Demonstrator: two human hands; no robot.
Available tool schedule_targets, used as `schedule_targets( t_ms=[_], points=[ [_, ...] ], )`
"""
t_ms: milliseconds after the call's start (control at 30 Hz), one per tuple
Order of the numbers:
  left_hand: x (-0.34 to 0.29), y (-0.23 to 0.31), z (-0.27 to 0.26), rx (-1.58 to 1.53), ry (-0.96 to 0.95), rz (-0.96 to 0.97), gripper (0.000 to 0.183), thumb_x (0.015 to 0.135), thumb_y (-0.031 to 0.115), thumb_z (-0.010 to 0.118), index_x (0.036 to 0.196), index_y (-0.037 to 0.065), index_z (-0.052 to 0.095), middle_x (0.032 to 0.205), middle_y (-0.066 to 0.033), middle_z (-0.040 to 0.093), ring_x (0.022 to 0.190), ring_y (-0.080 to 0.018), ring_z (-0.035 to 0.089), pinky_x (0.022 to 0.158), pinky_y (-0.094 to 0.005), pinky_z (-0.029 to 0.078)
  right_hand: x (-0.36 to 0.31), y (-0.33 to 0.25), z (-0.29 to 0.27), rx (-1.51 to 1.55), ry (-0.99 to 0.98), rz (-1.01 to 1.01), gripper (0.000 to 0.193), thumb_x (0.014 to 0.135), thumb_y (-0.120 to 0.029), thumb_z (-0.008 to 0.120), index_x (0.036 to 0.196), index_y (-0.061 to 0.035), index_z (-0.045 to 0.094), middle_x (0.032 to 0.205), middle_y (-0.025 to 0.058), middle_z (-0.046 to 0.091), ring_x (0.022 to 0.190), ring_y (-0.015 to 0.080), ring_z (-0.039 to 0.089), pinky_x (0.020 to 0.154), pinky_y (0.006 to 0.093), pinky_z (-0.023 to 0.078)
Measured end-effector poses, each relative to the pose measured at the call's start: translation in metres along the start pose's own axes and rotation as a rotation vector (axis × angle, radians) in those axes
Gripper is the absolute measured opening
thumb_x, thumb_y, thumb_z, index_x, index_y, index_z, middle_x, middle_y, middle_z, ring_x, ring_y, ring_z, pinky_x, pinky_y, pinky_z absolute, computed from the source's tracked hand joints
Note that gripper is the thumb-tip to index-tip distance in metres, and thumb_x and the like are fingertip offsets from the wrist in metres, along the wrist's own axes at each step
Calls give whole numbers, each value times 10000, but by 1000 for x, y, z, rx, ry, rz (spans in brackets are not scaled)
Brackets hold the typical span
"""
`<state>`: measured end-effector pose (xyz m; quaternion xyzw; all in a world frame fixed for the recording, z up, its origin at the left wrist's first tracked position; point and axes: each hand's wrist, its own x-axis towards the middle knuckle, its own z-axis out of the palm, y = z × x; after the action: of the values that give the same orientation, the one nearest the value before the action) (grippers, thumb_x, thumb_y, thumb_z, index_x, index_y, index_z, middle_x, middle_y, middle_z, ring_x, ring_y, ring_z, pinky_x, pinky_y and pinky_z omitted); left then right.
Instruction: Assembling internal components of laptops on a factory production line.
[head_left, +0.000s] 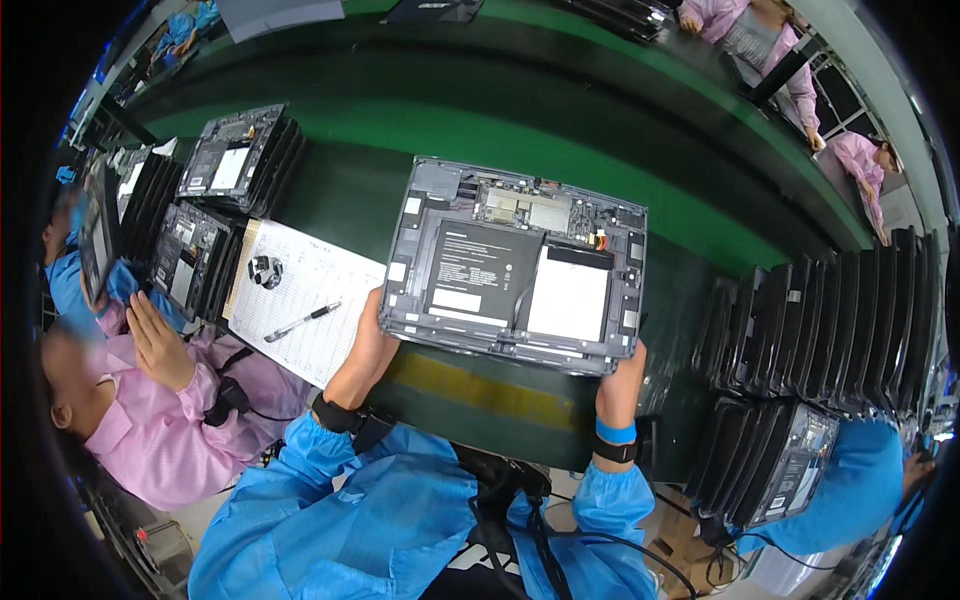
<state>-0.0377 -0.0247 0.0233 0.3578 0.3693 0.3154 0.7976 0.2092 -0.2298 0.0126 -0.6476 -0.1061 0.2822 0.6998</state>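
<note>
Head view caught both hands up on an opened laptop base, its back cover off and the insides facing up; the left hand clasped the near-left corner, thumb over the rim, and the right hand gripped the near-right corner, fingers tucked beneath; so the chassis was held between the two, lifted just above the green conveyor belt and tilted slightly; inside it, a dark battery pack sat beside a white sheet-covered panel, with a circuit board along the far edge; to the left, a paper form lay on the bench with a pen resting across it; stacks of the same open units stood further left, and a long row of dark units on edge ran along the right; a person in a pink smock sat close at the left, hand raised.
</note>
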Motion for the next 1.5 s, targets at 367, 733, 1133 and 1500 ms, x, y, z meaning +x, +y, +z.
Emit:
schedule_targets(
  t_ms=[367,733,1133,1500],
  points=[
    [-44,94,114,1744,-601,1113,477,869,135,677,1330,30,618,1389,-87,585,1153,-247,566,987,-381,436,10,-112,-12,-495,-8,-259,387,1093,-302,487,1286,19,583,918,6,522,826,78,482,756,250,411],
    [-9,85,125,1766,-674,1046,485,849,190,705,1298,26,627,1450,-57,556,1223,-239,553,1025,-396,427,14,-162,25,-861,-355,-622,314,1071,-242,493,1200,-7,656,1038,136,513,933,263,563,802,360,455],
    [-5,80,122,1755,-654,1001,506,823,221,702,1286,32,630,1506,-80,525,1284,-242,548,1031,-419,451,44,-141,54,-935,-372,-853,340,752,-16,832,1084,-20,756,913,104,645,768,243,618,634,344,498],
    [-4,77,122,1776,-616,1032,451,823,231,688,1240,60,676,1464,-56,575,1264,-220,575,1025,-406,466,49,-127,63,-986,-380,-945,353,723,8,839,1068,-45,789,875,73,617,769,216,590,621,310,486]
  ],
)
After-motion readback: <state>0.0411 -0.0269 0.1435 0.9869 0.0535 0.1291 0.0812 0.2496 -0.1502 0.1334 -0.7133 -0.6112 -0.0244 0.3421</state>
